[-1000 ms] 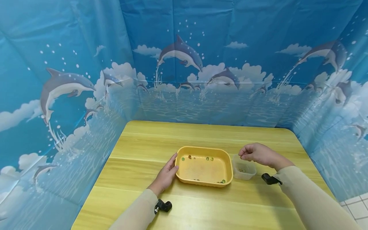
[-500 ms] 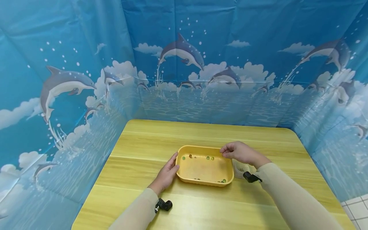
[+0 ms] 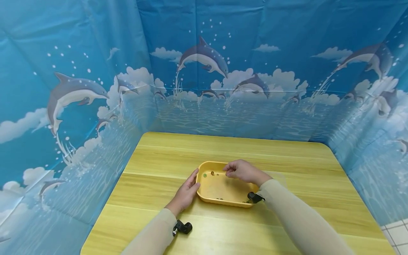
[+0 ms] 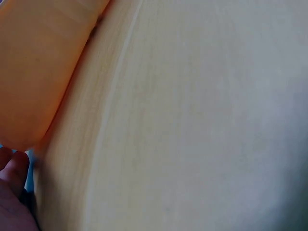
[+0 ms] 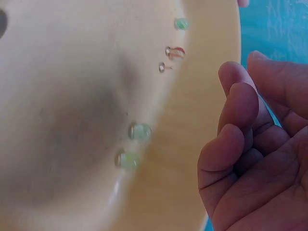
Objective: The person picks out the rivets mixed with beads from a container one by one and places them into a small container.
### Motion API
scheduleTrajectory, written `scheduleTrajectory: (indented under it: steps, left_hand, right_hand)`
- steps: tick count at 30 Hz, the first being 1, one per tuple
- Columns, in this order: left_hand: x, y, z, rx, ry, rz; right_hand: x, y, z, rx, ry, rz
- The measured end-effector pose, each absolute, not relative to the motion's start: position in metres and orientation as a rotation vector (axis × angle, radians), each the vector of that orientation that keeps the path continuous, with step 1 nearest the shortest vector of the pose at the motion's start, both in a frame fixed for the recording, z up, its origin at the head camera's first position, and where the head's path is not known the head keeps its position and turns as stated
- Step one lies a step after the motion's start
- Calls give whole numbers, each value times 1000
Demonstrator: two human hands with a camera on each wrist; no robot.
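Observation:
My left hand grips the left end of a yellow plastic basin, thumb at the rim and fingers along the outer wall. Over the basin's far right side hovers my right hand, fingers loosely curled, nothing visible between them. Below it in the right wrist view lie a pale green marble and a yellow-green marble. Farther along the same wall are a green marble, a red-streaked marble and a small clear one. More marbles line the basin's near side.
A clear plastic container stands right of the basin, mostly hidden by the right forearm. The basin rests on a yellow wood-grain table. A blue dolphin-print curtain surrounds the table at the back and sides.
My right hand has moved left from above the clear container, past the basin's right rim, to over the basin. My left hand keeps its grip on the basin.

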State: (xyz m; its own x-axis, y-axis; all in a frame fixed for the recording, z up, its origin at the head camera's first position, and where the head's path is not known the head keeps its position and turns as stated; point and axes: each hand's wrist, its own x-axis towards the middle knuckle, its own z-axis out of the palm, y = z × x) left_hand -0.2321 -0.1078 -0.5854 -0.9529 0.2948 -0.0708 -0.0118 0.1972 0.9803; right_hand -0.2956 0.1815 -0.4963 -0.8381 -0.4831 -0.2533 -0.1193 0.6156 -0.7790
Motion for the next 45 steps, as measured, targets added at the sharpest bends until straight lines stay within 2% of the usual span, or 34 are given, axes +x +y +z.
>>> scheduleTrajectory:
  steps: [10, 24, 45]
  left_hand:
    - [-232, -107, -585, 290, 2225, 1832]
    - [-234, -106, -589, 287, 2214, 1857]
    - [-233, -108, -588, 283, 2217, 1830]
  right_hand:
    - [-308, 155, -521, -481, 2464, -1018]
    - [-314, 146, -539, -491, 2539, -906]
    - [-312, 138, -547, -464, 2651, -797]
